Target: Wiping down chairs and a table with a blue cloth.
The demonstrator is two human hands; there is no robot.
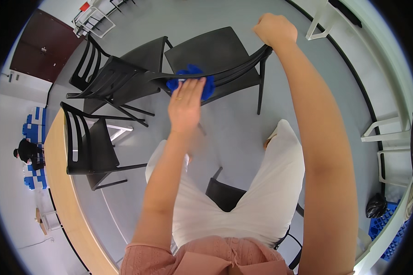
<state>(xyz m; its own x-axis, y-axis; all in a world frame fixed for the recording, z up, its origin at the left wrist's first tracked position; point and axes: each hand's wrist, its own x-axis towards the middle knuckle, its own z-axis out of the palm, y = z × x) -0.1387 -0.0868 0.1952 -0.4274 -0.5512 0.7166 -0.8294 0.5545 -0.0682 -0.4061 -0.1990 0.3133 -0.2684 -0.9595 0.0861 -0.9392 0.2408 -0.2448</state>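
My left hand presses a crumpled blue cloth against the backrest of a black plastic chair. Part of the cloth lies beyond the top rail, and the fingers reach up to that rail. A ring is on one finger. My right hand is curled into a fist at the right end of the same backrest, its wrist beside the rail's corner. Nothing shows inside the fist, and its palm side is hidden. The chair stands in front of me with its slatted back towards me.
More black chairs stand close on the left, one chair by a wooden table. Under me is a black seat. White frames line the right wall, near a black bag and a blue crate. A person is far left.
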